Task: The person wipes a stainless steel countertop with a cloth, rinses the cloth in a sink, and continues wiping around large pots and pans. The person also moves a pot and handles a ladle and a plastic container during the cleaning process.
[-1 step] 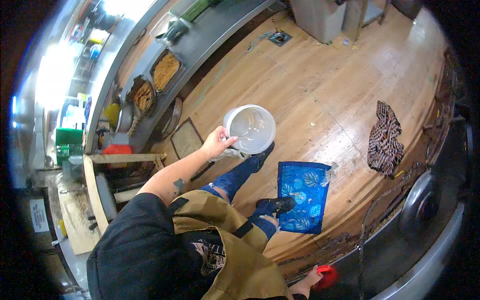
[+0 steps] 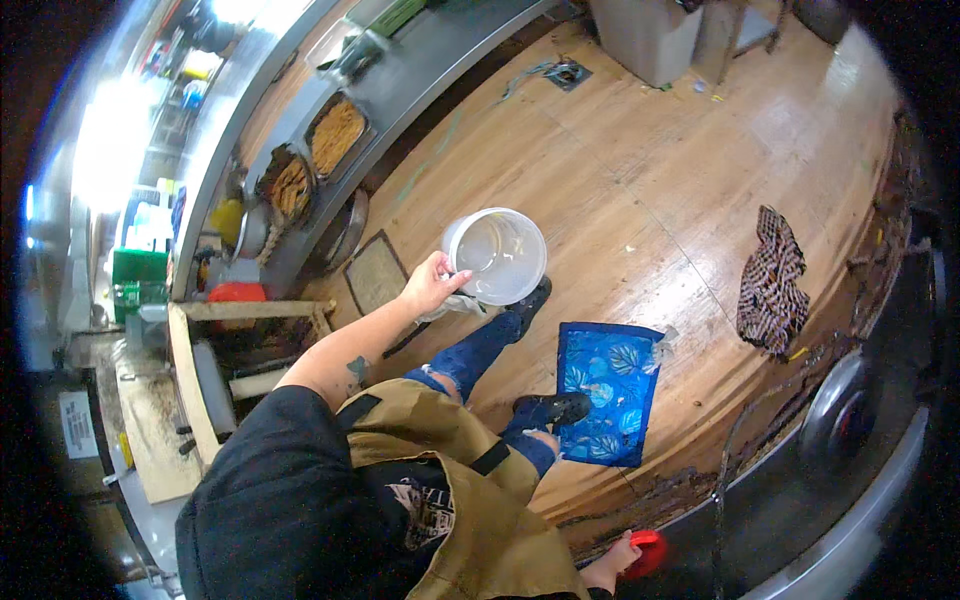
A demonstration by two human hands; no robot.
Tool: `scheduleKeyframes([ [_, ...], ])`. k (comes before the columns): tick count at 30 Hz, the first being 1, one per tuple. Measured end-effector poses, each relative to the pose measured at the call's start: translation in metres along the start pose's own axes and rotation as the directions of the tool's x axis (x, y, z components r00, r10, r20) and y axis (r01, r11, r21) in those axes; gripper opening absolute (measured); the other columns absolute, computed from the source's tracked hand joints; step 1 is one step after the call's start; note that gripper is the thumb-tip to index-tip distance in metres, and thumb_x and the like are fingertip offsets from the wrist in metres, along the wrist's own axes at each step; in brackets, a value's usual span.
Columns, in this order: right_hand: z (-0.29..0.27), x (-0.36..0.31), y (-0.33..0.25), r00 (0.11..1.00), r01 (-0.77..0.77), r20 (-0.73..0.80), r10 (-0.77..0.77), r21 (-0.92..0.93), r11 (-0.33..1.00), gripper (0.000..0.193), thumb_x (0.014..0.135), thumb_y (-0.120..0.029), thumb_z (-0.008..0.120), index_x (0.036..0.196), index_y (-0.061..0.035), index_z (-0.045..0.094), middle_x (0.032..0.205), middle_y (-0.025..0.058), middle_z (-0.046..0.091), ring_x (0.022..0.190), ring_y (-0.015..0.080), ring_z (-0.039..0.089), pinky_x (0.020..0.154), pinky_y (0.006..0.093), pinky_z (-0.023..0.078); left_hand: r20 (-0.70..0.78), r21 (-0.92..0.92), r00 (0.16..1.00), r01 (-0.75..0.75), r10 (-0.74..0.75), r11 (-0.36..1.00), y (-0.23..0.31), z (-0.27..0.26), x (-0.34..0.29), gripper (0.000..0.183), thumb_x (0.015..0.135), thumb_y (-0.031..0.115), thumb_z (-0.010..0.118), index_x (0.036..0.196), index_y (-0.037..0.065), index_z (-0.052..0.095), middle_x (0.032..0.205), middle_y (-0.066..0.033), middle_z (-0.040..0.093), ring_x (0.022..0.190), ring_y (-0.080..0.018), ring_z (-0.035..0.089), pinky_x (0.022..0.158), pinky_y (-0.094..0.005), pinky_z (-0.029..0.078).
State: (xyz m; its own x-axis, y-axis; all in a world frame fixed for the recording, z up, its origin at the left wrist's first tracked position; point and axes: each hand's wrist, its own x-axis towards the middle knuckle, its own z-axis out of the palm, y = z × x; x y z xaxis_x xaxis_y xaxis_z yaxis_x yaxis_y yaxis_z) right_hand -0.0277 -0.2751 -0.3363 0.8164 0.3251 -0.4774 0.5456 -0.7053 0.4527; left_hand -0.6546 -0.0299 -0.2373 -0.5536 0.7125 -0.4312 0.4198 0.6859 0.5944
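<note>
My left hand (image 2: pixel 432 284) grips the rim of a clear round plastic tub (image 2: pixel 497 258), with the thumb near its inside wall. The tub is tilted, its open mouth facing up toward me, and it looks empty. It hangs above the floor over my shoe. Low on the right, my right hand (image 2: pixel 613 563) is closed on a red rounded object (image 2: pixel 646 552) beside the dark edge of a counter or sink. The object's exact kind I cannot make out, and my fingers hide part of it.
On the wood-look floor lie a blue patterned cloth (image 2: pixel 608 395) under my shoe and a crumpled checkered cloth (image 2: pixel 773 285). Steel shelving at left holds a tray of light brown food (image 2: pixel 337 137). A grey bin (image 2: pixel 650 40) stands at the far end. A hose (image 2: pixel 722 480) hangs lower right.
The tub and my left hand sit very slightly further left in the picture. The red object, blurred before, now shows more sharply in my right hand.
</note>
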Motion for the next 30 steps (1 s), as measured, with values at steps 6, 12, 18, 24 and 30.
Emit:
scheduleKeyframes([
  [6,-0.055,-0.051,-0.025,0.998,0.062,-0.015,-0.062,-0.012,0.998,0.061,0.078,-0.047,0.070,0.112,0.0034,0.061,0.107,0.0194,0.066,0.101,0.0343,0.062,0.087,0.0432,0.048,-0.165,0.004,0.969,0.187,-0.184,0.982,-0.031,-0.067,-0.025,0.046,0.079,0.042,0.077,0.085,0.004,0.053,0.077,-0.0063,0.058,0.072,-0.0151,0.053,0.066,-0.0325,0.046],
  [12,-0.146,-0.043,-0.098,0.970,0.228,0.020,-0.241,0.254,0.940,0.065,0.071,-0.051,0.076,0.106,0.0025,0.061,0.101,0.0183,0.067,0.096,0.0349,0.062,0.087,0.0450,0.047,-0.253,-0.283,0.925,0.209,-0.283,0.936,-0.091,-0.138,-0.052,0.045,0.079,0.041,0.076,0.087,0.003,0.053,0.077,-0.0076,0.059,0.073,-0.0151,0.054,0.066,-0.0323,0.047],
  [18,-0.262,-0.102,-0.275,0.758,0.603,-0.174,-0.629,0.554,0.574,0.055,0.068,-0.041,0.082,0.097,0.0006,0.061,0.090,0.0160,0.065,0.082,0.0296,0.060,0.081,0.0407,0.048,-0.342,-0.506,0.781,0.316,-0.523,0.802,-0.154,-0.241,-0.041,0.053,0.076,0.054,0.074,0.084,0.004,0.057,0.084,-0.0121,0.065,0.079,-0.0195,0.061,0.073,-0.0341,0.050],
  [24,-0.375,-0.325,-0.459,0.297,0.953,-0.346,-0.890,0.167,0.253,0.051,0.069,-0.045,0.081,0.094,-0.0053,0.064,0.101,0.0154,0.067,0.096,0.0347,0.060,0.088,0.0436,0.045,-0.362,-0.728,0.540,0.345,-0.760,0.592,-0.220,-0.321,-0.073,0.052,0.077,0.053,0.073,0.085,0.002,0.061,0.085,-0.0112,0.067,0.079,-0.0194,0.062,0.074,-0.0336,0.050],
  [30,-0.408,-0.587,-0.587,-0.718,0.696,-0.315,-0.621,-0.347,-0.629,0.050,0.060,-0.041,0.085,0.094,-0.0145,0.061,0.093,0.0103,0.060,0.101,0.0325,0.056,0.093,0.0497,0.038,-0.438,-0.866,0.257,0.138,-0.862,0.481,-0.256,-0.327,-0.130,0.049,0.081,0.047,0.073,0.089,0.001,0.061,0.082,-0.0085,0.064,0.075,-0.0160,0.058,0.069,-0.0321,0.049],
])
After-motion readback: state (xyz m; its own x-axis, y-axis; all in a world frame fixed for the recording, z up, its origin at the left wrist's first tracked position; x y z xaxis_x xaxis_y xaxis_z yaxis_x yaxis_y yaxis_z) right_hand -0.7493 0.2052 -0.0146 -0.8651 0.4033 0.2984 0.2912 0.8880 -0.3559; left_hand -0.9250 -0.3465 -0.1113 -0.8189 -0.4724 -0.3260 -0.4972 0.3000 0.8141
